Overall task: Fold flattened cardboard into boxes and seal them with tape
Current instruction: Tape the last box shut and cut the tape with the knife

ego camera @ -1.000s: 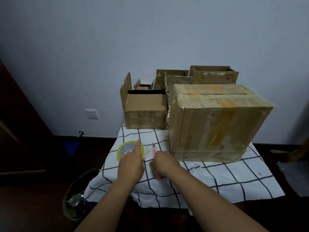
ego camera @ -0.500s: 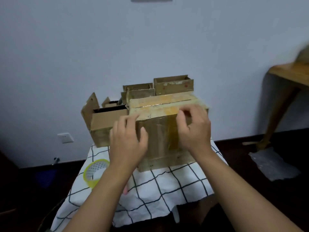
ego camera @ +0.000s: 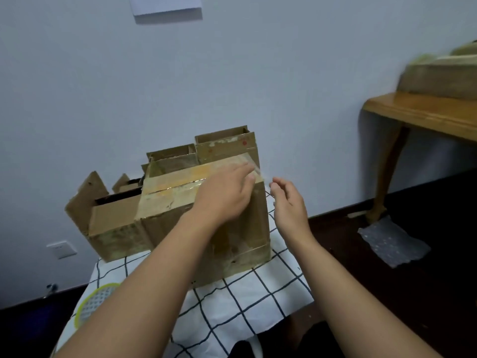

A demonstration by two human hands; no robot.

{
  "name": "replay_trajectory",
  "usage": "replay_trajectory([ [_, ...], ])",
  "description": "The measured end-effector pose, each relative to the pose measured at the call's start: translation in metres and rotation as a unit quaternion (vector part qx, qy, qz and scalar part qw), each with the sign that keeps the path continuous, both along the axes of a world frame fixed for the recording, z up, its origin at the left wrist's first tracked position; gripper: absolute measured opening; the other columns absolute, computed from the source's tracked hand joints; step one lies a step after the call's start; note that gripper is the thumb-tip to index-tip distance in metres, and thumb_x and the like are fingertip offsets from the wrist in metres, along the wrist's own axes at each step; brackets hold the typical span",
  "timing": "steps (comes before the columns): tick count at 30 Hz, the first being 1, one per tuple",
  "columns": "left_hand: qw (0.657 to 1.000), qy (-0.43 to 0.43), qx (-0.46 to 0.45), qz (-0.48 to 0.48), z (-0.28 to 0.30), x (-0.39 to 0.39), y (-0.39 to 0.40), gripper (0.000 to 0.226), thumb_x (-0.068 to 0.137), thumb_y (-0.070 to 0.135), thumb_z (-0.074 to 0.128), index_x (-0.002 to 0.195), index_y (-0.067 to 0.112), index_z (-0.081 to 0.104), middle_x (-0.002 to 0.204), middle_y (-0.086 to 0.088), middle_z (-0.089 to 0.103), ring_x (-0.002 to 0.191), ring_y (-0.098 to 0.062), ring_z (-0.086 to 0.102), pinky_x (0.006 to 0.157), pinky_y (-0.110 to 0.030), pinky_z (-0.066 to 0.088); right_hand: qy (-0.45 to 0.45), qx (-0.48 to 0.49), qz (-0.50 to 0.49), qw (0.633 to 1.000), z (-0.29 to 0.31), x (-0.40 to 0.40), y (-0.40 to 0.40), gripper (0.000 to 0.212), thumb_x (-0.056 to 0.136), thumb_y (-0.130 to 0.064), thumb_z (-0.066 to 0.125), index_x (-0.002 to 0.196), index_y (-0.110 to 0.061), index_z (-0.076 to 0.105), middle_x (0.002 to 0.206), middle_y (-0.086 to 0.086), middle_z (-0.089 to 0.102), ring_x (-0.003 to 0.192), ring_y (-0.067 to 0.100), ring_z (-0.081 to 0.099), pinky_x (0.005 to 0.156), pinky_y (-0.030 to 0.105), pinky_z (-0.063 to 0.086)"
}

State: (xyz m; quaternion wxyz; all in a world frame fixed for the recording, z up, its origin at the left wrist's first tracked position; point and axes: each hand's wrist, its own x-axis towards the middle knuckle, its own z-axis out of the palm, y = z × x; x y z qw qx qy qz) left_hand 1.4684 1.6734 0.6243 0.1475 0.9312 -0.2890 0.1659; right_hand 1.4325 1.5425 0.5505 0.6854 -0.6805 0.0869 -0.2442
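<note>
I'm pressing my left hand [ego camera: 227,195] flat on top of the taped box [ego camera: 180,202], fingers straight, reaching toward its far right corner. My right hand [ego camera: 289,202] is hovering just beside the box's right edge, fingers loosely curled; possibly pinching a clear tape end, can't tell. Box is sitting on the checked-cloth worktop [ego camera: 245,306], open boxes [ego camera: 113,215] touching behind and left. Tape roll [ego camera: 93,303] is lying near the left edge.
</note>
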Motion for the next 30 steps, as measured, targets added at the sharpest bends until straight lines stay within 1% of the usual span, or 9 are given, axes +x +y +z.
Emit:
replay_trajectory([
  [4,0.999,0.023,0.005,0.028,-0.008,0.007,-0.003,0.036,0.106,0.039,0.03,0.123,0.028,0.06,0.121,0.005,0.067,0.11,-0.02,0.06,0.089,-0.04,0.051,0.017,0.019,0.017,1.0,0.0,0.01,-0.001,0.024,0.1,-0.041,0.05,0.112,-0.023,0.06,0.11,-0.005,0.064,0.103,0.011,0.061,0.082,0.025,0.052],
  [7,0.999,0.018,0.004,0.04,-0.008,0.007,-0.003,0.037,0.105,0.045,0.034,0.131,0.031,0.056,0.123,0.007,0.067,0.111,-0.019,0.061,0.088,-0.039,0.052,0.009,0.047,0.003,0.999,0.003,0.017,-0.002,0.022,0.099,-0.04,0.055,0.102,-0.019,0.061,0.102,-0.001,0.065,0.097,0.013,0.062,0.075,0.024,0.051],
  [12,0.999,-0.012,0.029,0.029,-0.011,0.004,-0.003,0.032,0.097,0.05,0.051,0.117,0.027,0.061,0.109,0.007,0.069,0.099,-0.018,0.062,0.077,-0.036,0.051,0.013,0.064,-0.005,0.998,0.006,0.027,-0.003,0.018,0.097,-0.034,0.059,0.088,-0.019,0.063,0.094,0.001,0.067,0.095,0.02,0.063,0.086,0.042,0.057],
  [16,0.998,-0.039,0.047,0.033,-0.015,0.006,-0.005,0.031,0.096,0.051,0.052,0.117,0.03,0.06,0.108,0.009,0.069,0.097,-0.017,0.063,0.074,-0.036,0.053,0.012,0.076,-0.009,0.997,0.007,0.029,-0.004,0.019,0.097,-0.032,0.059,0.084,-0.019,0.062,0.092,0.003,0.067,0.094,0.023,0.064,0.087,0.046,0.057],
  [24,0.996,-0.048,0.05,0.05,-0.018,0.004,-0.006,0.041,0.094,0.055,0.055,0.129,0.035,0.051,0.121,0.011,0.066,0.106,-0.017,0.062,0.078,-0.033,0.052,-0.005,0.06,-0.009,0.998,0.004,0.023,-0.006,0.012,0.099,-0.029,0.058,0.091,-0.021,0.062,0.096,0.0,0.067,0.097,0.021,0.065,0.087,0.037,0.058],
  [26,0.996,-0.043,0.046,0.06,-0.018,0.003,-0.006,0.049,0.093,0.056,0.055,0.137,0.036,0.046,0.127,0.01,0.064,0.111,-0.019,0.062,0.082,-0.034,0.052,-0.041,-0.013,-0.043,0.998,0.003,0.017,-0.005,0.008,0.1,-0.024,0.054,0.105,-0.024,0.06,0.106,-0.007,0.064,0.102,0.014,0.063,0.081,0.017,0.054],
  [27,0.996,-0.043,0.046,0.06,-0.018,0.004,-0.006,0.05,0.093,0.056,0.055,0.139,0.037,0.045,0.128,0.01,0.064,0.112,-0.019,0.062,0.082,-0.034,0.051,-0.067,-0.079,-0.06,0.993,0.0,0.015,-0.004,0.017,0.101,-0.022,0.052,0.116,-0.023,0.06,0.114,-0.008,0.061,0.105,0.01,0.06,0.08,0.01,0.049],
  [29,0.996,-0.051,0.049,0.051,-0.018,0.004,-0.007,0.042,0.094,0.054,0.054,0.133,0.038,0.049,0.123,0.011,0.066,0.109,-0.017,0.062,0.08,-0.034,0.052,-0.104,-0.193,-0.062,0.974,-0.007,0.013,-0.003,0.031,0.102,-0.022,0.049,0.132,-0.018,0.058,0.128,-0.005,0.052,0.112,0.006,0.053,0.086,0.006,0.043],
  [30,0.996,-0.056,0.052,0.047,-0.017,0.004,-0.007,0.037,0.094,0.052,0.054,0.129,0.037,0.052,0.121,0.013,0.066,0.107,-0.016,0.062,0.078,-0.033,0.052,-0.104,-0.224,-0.054,0.968,-0.009,0.013,-0.002,0.035,0.102,-0.024,0.047,0.135,-0.018,0.057,0.134,-0.004,0.049,0.118,0.006,0.05,0.09,0.01,0.044],
])
